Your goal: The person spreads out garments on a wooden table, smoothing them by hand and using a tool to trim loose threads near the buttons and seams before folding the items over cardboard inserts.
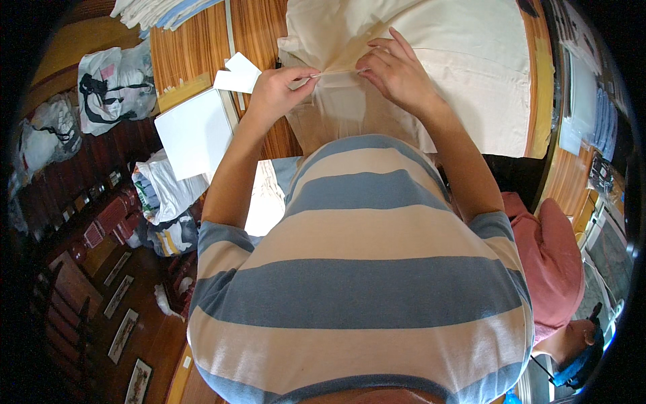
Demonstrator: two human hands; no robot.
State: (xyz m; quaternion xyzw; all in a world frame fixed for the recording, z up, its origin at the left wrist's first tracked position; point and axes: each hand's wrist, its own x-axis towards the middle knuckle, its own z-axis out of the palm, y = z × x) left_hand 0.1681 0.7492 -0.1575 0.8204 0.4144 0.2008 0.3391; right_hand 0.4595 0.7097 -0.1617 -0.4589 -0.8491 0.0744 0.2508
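A large cream cloth (471,81), seemingly a garment with seams, is spread over the table in front of me. My left hand (279,89) pinches a narrow folded edge of it between thumb and fingertips, near the cloth's left side. A little to the right, my right hand (402,75) pinches the same edge with thumb and index finger, its other fingers raised and apart. The short stretch of edge between the two hands is held straight. Below it, part of the cloth hangs down toward my body.
White cards (239,73) and a white pad (195,131) lie left of my left hand on the wood-grain table (192,50). Folded cloths (165,12) are stacked at the far left. Stuffed plastic bags (114,91) stand beyond the table. A person in red (548,262) is close at my right.
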